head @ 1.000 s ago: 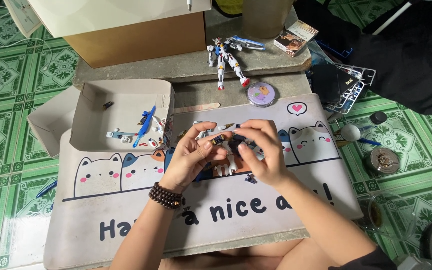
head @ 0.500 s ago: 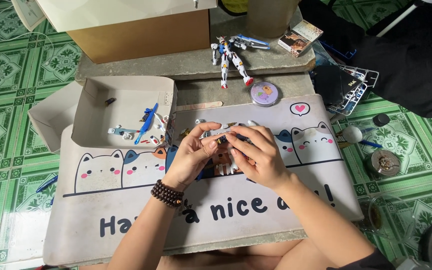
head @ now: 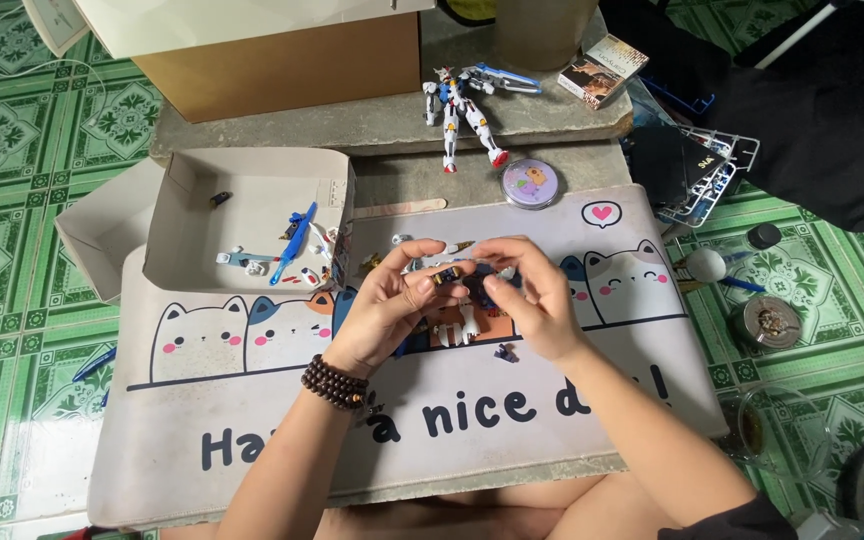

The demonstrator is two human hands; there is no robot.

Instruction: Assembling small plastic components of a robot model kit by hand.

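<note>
We held a small model-kit part (head: 449, 272), white with dark blue bits, pinched between both our hands just above the middle of the cat-printed desk mat (head: 252, 440). Our left hand (head: 392, 305) gripped it from the left with thumb and fingers clenched round it, a dark beaded bracelet (head: 333, 383) on that wrist. Our right hand (head: 537, 295) met it from the right, its fingers (head: 500, 262) curled down onto the same piece; how much of the part lay under them we could not tell.

Under our hands, a few more loose pieces (head: 452, 325) lay on the mat, and one small dark piece (head: 505, 351) sat just beside our right wrist. To the left, touching the mat's upper edge, stood an open shallow cardboard box (head: 252, 175) with a blue part (head: 295, 232) and several small white bits in it. A wooden stick (head: 399, 207) lay between the box and a round lilac tin (head: 529, 183).

Farther up the table (head: 372, 125), a finished white, blue and red robot figure (head: 462, 105) lay on its back, near a large brown carton (head: 282, 55) and a small printed box (head: 604, 70). Off to the right lay plastic runner frames (head: 707, 175), and on the green tiled floor (head: 12, 200) a round metal container (head: 767, 322).
</note>
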